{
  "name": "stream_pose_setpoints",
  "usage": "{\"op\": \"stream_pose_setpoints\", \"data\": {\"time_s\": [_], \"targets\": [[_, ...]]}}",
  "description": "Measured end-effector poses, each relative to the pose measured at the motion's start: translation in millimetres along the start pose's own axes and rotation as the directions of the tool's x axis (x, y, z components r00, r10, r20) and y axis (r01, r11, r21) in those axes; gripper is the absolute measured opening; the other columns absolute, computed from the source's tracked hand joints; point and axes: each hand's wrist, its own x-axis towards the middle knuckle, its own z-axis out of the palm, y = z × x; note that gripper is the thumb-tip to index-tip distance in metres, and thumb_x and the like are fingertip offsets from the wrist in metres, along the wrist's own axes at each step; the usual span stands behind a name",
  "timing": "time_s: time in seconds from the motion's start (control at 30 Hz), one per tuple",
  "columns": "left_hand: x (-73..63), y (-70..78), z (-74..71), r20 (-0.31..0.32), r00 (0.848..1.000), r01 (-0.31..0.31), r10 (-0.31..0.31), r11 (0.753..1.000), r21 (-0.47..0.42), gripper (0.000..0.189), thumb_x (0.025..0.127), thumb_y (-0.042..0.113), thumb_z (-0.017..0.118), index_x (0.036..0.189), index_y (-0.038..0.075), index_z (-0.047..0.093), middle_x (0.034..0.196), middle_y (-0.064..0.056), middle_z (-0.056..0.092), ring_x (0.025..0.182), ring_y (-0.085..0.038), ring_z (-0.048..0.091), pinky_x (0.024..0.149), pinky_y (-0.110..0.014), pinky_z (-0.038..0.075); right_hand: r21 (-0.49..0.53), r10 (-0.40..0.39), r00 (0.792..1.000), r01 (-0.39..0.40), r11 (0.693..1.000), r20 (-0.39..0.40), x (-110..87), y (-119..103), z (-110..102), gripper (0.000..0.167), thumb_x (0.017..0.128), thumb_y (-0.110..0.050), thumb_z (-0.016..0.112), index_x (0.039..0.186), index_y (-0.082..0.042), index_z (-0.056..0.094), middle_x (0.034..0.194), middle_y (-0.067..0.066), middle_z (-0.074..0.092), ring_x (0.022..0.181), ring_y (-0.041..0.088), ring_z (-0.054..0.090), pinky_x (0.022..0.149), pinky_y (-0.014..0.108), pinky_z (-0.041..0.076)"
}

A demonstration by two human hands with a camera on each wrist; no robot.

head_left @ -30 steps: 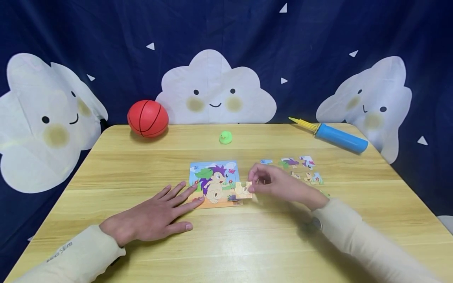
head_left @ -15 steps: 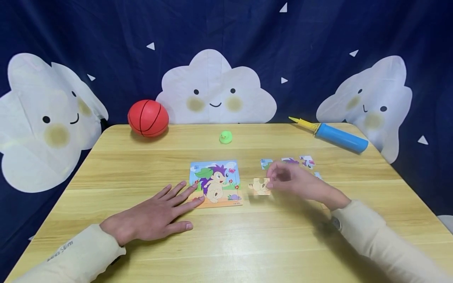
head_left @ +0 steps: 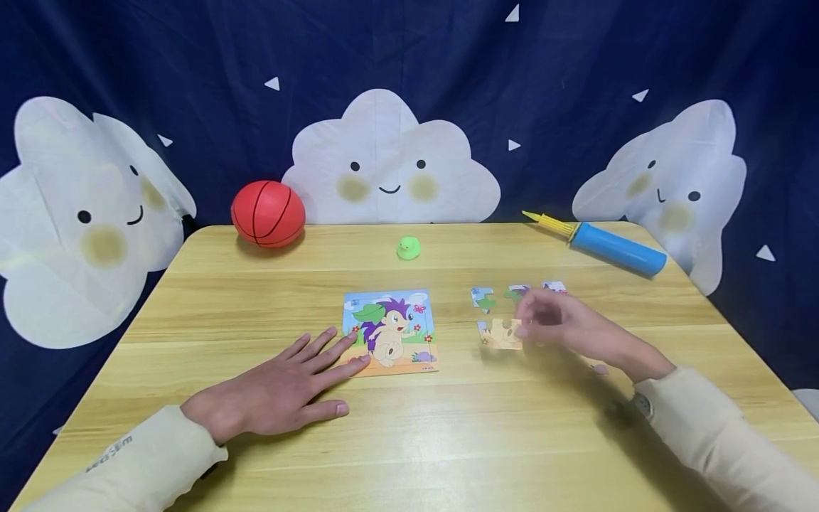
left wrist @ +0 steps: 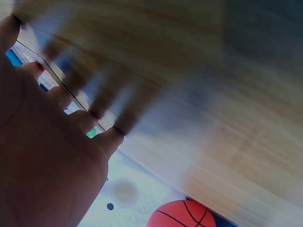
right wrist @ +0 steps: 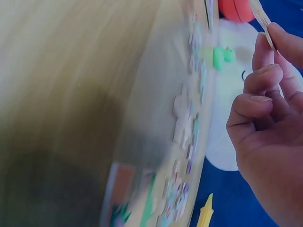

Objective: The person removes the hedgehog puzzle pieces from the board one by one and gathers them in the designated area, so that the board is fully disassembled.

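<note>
My right hand (head_left: pixel 579 327) pinches a beige puzzle piece (head_left: pixel 506 333) between thumb and finger, raised over the table right of the picture card. The right wrist view shows that piece (right wrist: pixel 261 20) edge-on at the fingertips. My left hand (head_left: pixel 271 393) lies with spread, straight fingers, its fingertips over the lower left edge of the puzzle picture (head_left: pixel 387 331) of a purple-haired hedgehog. Loose puzzle pieces lie around the right hand: one with a leaf (head_left: pixel 483 298) and one with pink and blue (head_left: pixel 554 286) among several. The right hand hides some of them.
Along the table's far side are a red ball (head_left: pixel 268 214), a green toy duck (head_left: pixel 408 248) and a blue hand pump (head_left: pixel 617 249) with a yellow nozzle. A dark blue curtain (head_left: pixel 224 43) with white clouds hangs behind the table (head_left: pixel 409 441).
My right hand has carried the beige piece rightward, from the picture's right edge to among the loose pieces. The left hand stays put.
</note>
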Motion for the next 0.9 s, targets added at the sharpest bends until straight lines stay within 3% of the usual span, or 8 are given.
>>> {"op": "stream_pose_setpoints", "data": {"time_s": [0.27, 0.47, 0.63, 0.9], "targets": [[0.6, -0.2, 0.6, -0.001, 1.0, -0.001, 0.001, 1.0, -0.005, 0.067, 0.112, 0.067, 0.041, 0.173, 0.04, 0.029, 0.185, 0.0, 0.009, 0.171, -0.04, 0.008, 0.135, -0.07, 0.014, -0.059, 0.024, 0.999, -0.027, 0.998, -0.042, -16.1, 8, -7, 0.011, 0.103, -0.014, 0.076, 0.109, -0.007, 0.069, 0.11, 0.005, 0.07, 0.1, 0.014, 0.067, 0.087, 0.022, 0.056], [1.0, 0.1, 0.1, 0.005, 1.0, 0.005, -0.005, 1.0, -0.009, 0.067, 0.112, 0.067, 0.041, 0.173, 0.04, 0.029, 0.185, 0.001, 0.008, 0.171, -0.04, 0.008, 0.135, -0.07, 0.013, -0.085, 0.038, 0.998, -0.043, 0.995, -0.056, -30.0, 16, -12, 0.008, 0.103, -0.007, 0.074, 0.109, -0.006, 0.069, 0.103, -0.005, 0.071, 0.095, 0.014, 0.067, 0.081, 0.023, 0.056], [1.1, -0.2, 0.3, 0.002, 1.0, 0.005, -0.005, 1.0, -0.009, 0.067, 0.112, 0.067, 0.041, 0.173, 0.041, 0.029, 0.185, 0.001, 0.008, 0.171, -0.039, 0.008, 0.135, -0.07, 0.013, -0.083, 0.056, 0.997, -0.061, 0.995, -0.057, -42.2, 24, -17, 0.011, 0.104, -0.015, 0.076, 0.109, -0.008, 0.069, 0.102, 0.002, 0.071, 0.092, 0.017, 0.065, 0.076, 0.027, 0.055], [0.8, -0.4, 0.7, -0.003, 1.0, 0.002, -0.002, 1.0, 0.003, 0.067, 0.112, 0.068, 0.04, 0.172, 0.041, 0.029, 0.185, 0.0, 0.009, 0.171, -0.04, 0.009, 0.135, -0.07, 0.014, -0.077, 0.108, 0.993, -0.111, 0.991, -0.038, -55.4, 31, -20, 0.011, 0.105, -0.015, 0.073, 0.112, -0.007, 0.069, 0.103, 0.002, 0.072, 0.085, 0.014, 0.064, 0.063, 0.029, 0.056]]}}
